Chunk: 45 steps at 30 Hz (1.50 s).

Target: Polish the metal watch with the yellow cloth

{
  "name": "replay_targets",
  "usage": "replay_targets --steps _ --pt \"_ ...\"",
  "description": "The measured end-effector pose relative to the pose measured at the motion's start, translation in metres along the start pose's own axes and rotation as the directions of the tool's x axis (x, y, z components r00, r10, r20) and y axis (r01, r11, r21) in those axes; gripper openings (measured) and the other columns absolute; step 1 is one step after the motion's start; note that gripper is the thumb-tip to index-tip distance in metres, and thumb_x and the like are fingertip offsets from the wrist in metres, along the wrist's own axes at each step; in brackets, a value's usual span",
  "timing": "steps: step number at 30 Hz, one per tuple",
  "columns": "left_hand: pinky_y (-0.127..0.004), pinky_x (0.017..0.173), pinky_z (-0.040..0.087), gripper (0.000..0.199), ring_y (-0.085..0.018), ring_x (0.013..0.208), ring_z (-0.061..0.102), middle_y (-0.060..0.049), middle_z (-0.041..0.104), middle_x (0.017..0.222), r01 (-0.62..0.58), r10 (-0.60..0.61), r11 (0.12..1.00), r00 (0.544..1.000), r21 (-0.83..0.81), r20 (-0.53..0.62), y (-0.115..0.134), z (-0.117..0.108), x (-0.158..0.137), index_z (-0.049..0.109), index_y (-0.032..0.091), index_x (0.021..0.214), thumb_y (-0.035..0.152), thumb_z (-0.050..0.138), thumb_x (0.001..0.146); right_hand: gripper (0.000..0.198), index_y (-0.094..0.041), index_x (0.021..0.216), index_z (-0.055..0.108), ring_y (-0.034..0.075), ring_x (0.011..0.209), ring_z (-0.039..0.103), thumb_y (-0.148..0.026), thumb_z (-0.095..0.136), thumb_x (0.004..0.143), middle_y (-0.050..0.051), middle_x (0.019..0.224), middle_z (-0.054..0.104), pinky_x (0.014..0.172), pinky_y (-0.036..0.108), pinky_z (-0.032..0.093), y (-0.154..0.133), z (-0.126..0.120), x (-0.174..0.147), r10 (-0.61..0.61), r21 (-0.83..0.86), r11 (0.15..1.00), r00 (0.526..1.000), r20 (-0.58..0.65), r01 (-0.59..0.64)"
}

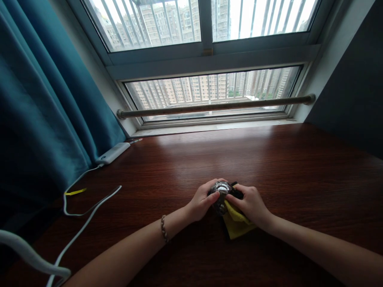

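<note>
Both my hands meet over the middle of a dark wooden table (269, 159). My left hand (202, 201), with a beaded bracelet on the wrist, grips a small shiny dark object (220, 189) from the left. My right hand (251, 203) presses a yellow cloth (236, 223) against that object from the right. The cloth hangs below my right palm onto the table. A black part shows behind my right fingers; what the object is I cannot tell.
A white power bank (113, 153) lies at the table's back left, its white cable (86, 207) looping toward me. A small yellow tag (74, 192) lies near it. A teal curtain (38, 99) hangs left. A window with a rail (215, 107) runs along the back.
</note>
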<state>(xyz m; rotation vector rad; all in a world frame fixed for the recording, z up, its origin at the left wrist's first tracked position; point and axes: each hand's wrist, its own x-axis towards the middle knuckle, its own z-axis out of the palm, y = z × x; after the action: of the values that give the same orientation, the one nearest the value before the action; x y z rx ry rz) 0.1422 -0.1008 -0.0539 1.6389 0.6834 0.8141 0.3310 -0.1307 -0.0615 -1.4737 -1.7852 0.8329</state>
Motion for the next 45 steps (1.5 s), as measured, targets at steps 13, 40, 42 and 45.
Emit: replay_targets --steps 13,40,42,45 --pt "-0.031 0.081 0.047 0.053 -0.019 0.078 0.063 -0.007 0.069 0.08 0.126 -0.284 0.786 0.943 -0.605 -0.173 -0.003 0.001 0.007 0.068 0.011 0.086 0.057 0.044 0.081 0.045 -0.012 0.073 0.058 0.013 0.063 0.049 -0.055 0.051 0.084 0.005 0.069 0.059 0.059 0.025 0.035 0.0 0.0 0.0 0.012 0.192 0.981 0.994 -0.113 0.01" --pt "-0.033 0.055 0.05 0.062 -0.025 0.063 0.067 -0.009 0.067 0.09 0.399 -0.438 0.545 0.885 -0.738 0.156 -0.002 0.009 0.006 0.061 0.011 0.098 0.06 0.024 0.088 0.033 -0.019 0.118 0.041 0.016 0.1 0.054 -0.039 0.044 0.093 0.008 0.113 0.055 0.086 0.03 0.043 0.005 0.007 -0.003 -0.174 0.403 0.877 0.955 -0.242 0.262" --pt "-0.033 0.054 0.051 0.062 -0.024 0.063 0.067 -0.009 0.068 0.087 0.402 -0.442 0.531 0.882 -0.746 0.161 -0.001 0.009 0.006 0.061 0.012 0.102 0.058 0.022 0.089 0.03 -0.02 0.118 0.045 0.018 0.114 0.046 -0.031 0.048 0.091 0.008 0.123 0.047 0.097 0.033 0.038 0.001 0.006 -0.005 -0.342 0.168 0.905 0.903 -0.261 0.392" --pt "-0.032 0.051 0.052 0.06 -0.022 0.064 0.067 -0.01 0.07 0.085 0.397 -0.448 0.515 0.88 -0.76 0.157 0.0 0.009 0.007 0.061 0.012 0.105 0.055 0.023 0.09 0.03 -0.019 0.116 0.047 0.021 0.119 0.038 -0.024 0.053 0.087 0.01 0.126 0.04 0.101 0.036 0.034 -0.004 0.006 -0.007 -0.47 -0.076 0.88 0.84 -0.27 0.468"
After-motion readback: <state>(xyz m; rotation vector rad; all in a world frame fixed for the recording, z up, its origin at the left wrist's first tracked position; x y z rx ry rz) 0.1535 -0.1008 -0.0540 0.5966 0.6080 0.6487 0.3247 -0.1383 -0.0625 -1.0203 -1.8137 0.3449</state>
